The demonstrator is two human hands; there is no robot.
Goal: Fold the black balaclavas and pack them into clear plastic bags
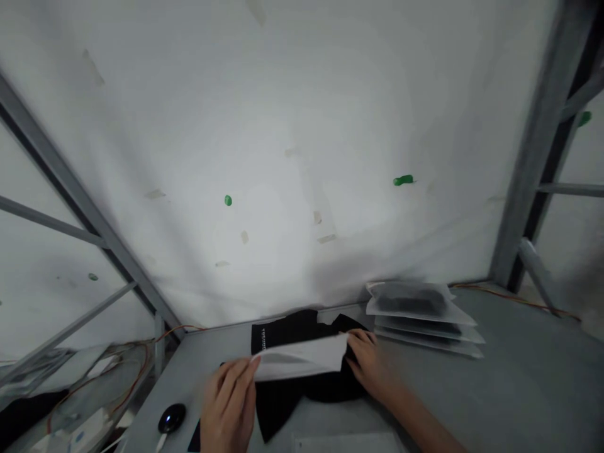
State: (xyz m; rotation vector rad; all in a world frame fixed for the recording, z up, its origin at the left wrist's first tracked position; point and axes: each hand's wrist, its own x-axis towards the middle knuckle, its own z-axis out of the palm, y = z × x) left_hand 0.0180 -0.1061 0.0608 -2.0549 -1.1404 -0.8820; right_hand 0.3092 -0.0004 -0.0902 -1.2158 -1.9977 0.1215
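Observation:
My left hand [229, 399] is closed on the left end of a white folded sheet [302, 362], with thumb and fingers pinching its edge. My right hand [368, 362] grips the sheet's right end. Whether it is paper or plastic I cannot tell. Held stretched between both hands, the sheet crosses in front of a black garment [287, 327] that lies on the grey table. White lettering shows near the garment's left edge, and the sheet hides its middle. At the bottom, a flat translucent bag [346, 443] lies partly out of view.
Several frosted bags [425, 318] with dark contents are stacked at the back right of the grey table [528, 371]. A round black device [172, 418] with a light and a white cable sits at left. Metal bars [538, 138] and a white wall [302, 126] enclose the table.

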